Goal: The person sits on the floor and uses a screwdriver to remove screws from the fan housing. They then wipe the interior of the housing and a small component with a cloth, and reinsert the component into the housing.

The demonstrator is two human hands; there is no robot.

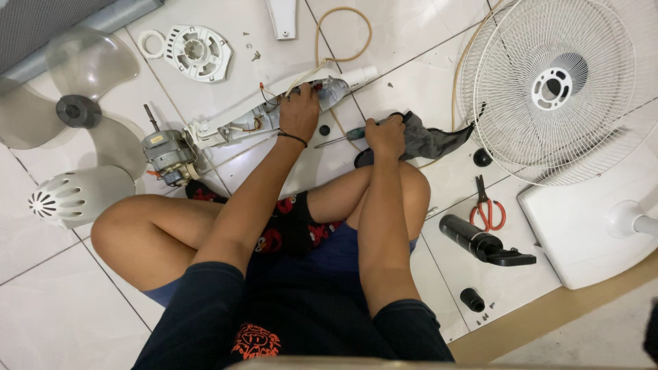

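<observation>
I sit on a white tiled floor with a taken-apart fan around me. My left hand (299, 113) presses down on an opened white fan housing (255, 122) with wires showing inside. At the housing's left end lies the grey motor (168, 154). My right hand (385, 134) grips a green-handled screwdriver (341, 137), whose shaft points left toward the housing. A dark grey cloth (432, 140) lies just right of that hand.
A clear fan blade (79, 106) and white rear motor cover (79, 195) lie at left. A white round part (192, 49) sits at the top. At right are a wire fan guard (548, 85), red scissors (486, 209), black tube (480, 241), white base (582, 219).
</observation>
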